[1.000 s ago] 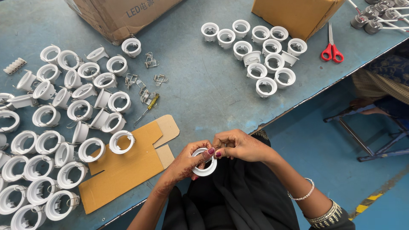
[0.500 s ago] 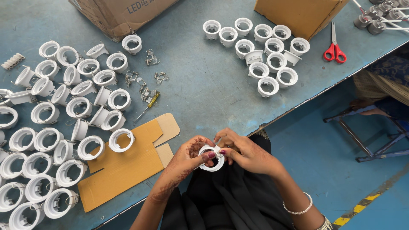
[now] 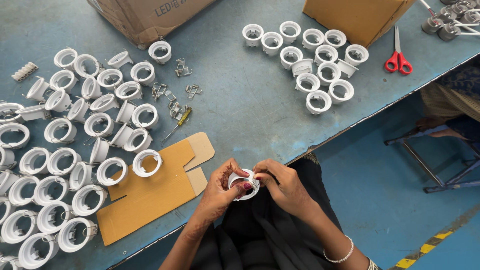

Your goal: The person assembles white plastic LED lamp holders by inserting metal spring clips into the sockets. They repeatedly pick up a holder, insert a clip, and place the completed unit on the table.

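While both the left hand point(image 3: 220, 192) and right hand point(image 3: 280, 182) grasp it, the white plastic ring point(image 3: 243, 184) faces upward, just off the bench point(image 3: 250, 110) edge.

Red-handled scissors point(image 3: 398, 58) lie at 2 o'clock beside a cardboard box point(image 3: 355, 17), a small screwdriver point(image 3: 178, 123) and metal spring clips point(image 3: 172, 95) near centre, flattened cardboard point(image 3: 155, 192) at 8 o'clock.
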